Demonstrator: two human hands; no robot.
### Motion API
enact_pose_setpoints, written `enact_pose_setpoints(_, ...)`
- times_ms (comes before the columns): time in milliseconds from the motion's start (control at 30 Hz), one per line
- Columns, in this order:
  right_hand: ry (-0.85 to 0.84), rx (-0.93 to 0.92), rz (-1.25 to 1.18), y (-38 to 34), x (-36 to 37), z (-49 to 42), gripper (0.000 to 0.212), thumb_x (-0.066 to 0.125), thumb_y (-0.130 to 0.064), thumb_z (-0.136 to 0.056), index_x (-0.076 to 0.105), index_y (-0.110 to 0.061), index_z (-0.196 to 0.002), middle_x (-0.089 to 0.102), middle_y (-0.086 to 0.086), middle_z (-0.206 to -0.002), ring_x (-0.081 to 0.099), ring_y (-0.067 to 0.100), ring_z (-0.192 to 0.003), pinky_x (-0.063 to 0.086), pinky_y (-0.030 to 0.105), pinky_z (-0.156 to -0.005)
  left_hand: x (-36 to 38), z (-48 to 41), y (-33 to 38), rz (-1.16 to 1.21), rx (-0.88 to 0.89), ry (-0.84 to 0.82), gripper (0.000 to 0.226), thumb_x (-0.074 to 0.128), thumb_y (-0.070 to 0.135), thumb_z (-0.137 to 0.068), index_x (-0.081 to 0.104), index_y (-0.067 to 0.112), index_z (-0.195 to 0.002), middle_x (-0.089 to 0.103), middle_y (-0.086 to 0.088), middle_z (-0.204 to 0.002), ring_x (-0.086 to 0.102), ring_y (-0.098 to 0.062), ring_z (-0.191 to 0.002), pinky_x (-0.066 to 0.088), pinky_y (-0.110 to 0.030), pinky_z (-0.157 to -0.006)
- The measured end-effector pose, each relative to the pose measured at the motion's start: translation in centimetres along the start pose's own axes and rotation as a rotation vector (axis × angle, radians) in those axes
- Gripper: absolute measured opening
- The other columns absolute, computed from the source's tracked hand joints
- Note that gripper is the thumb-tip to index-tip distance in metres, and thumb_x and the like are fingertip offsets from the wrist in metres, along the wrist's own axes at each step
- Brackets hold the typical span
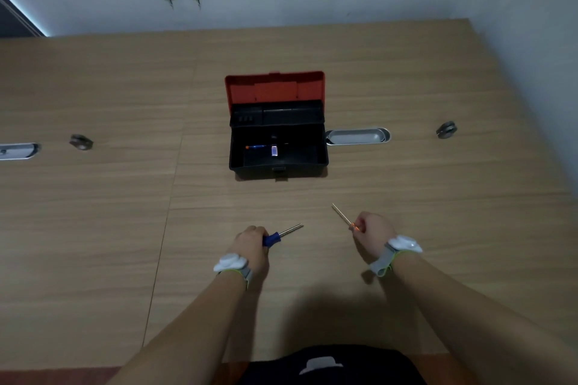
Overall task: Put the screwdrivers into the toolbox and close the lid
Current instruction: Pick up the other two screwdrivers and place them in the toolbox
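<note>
Already each hand is closed around a tool above the tabletop [93, 212]: the left hand [251, 244] grips the blue-handled screwdriver [278, 236] by its handle, the right hand [372, 233] the orange-handled screwdriver [345, 219], both shafts pointing ahead. They look light, rigid and narrow, so the handle seems the sure place to hold, the smooth shaft likelier to slip. The toolbox [278, 147] sits well ahead of both hands, its orange lid [275, 87] raised.

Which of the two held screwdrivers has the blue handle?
The blue-handled screwdriver in the left hand, its shaft pointing up and right. The other screwdriver, in the right hand, shows orange at its handle and points up-left.
</note>
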State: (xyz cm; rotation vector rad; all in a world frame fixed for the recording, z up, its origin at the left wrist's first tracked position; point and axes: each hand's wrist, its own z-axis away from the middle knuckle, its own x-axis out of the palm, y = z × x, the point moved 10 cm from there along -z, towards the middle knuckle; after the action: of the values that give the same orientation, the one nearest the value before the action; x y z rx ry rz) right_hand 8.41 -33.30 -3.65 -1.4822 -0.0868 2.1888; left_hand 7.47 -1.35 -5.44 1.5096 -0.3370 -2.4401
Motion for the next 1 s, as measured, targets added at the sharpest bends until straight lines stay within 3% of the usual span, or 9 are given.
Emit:
enact_pose_setpoints(200, 0.028, -0.028, -0.028, -2.0, -3.1, 0.2, 0.012, 0.07, -0.027, -0.091, 0.073, -0.017, -0.095, 0.077, 0.005, -0.096, 0.071, 0.03, -0.095, 0.054, 0.032, -0.077, -4.5, -1.4, 1.2, -0.009, 0.073, 0.042, 0.015, 0.067, 0.023, -0.094, 0.069, 0.019, -0.109, 0.067, -0.007, -0.106, 0.065, -0.03, -0.094, 0.047, -0.033, -0.074)
enact_pose_setpoints(367, 0.031, -0.088, -0.029, -3.9, -5.0, -0.6, 0.011, 0.069, -0.026, -0.093, 0.074, -0.016, -0.095, 0.077, 0.006, -0.095, 0.071, 0.03, -0.095, 0.052, 0.033, -0.076, -7.7, -2.9, 1.7, -0.043, 0.094, 0.069, 0.025, 0.066, 0.012, -0.093, 0.07, 0.015, -0.118, 0.067, -0.011, -0.117, 0.065, -0.034, -0.104, 0.051, -0.039, -0.088)
enact_pose_setpoints(700, 0.056, -0.208, -0.043, -9.7, -7.6, -4.4, 0.011, 0.068, -0.027, -0.095, 0.074, -0.018, -0.099, 0.077, 0.004, -0.092, 0.071, 0.029, -0.091, 0.055, 0.036, -0.078, -13.9, -7.7, 1.8, -0.112, 0.11, 0.141, 0.038, 0.068, 0.015, -0.095, 0.066, 0.012, -0.132, 0.065, -0.014, -0.129, 0.064, -0.034, -0.118, 0.047, -0.04, -0.098)
enact_pose_setpoints(1000, 0.026, -0.328, 0.001, -14.5, -7.2, -9.6, 0.01, 0.066, -0.021, -0.095, 0.072, -0.019, -0.103, 0.076, 0.004, -0.094, 0.071, 0.029, -0.09, 0.052, 0.034, -0.073, -15.0, -15.6, 1.8, -0.23, 0.152, 0.087, 0.04, 0.066, 0.011, -0.099, 0.06, 0.013, -0.139, 0.06, -0.014, -0.134, 0.061, -0.036, -0.12, 0.049, -0.043, -0.102)
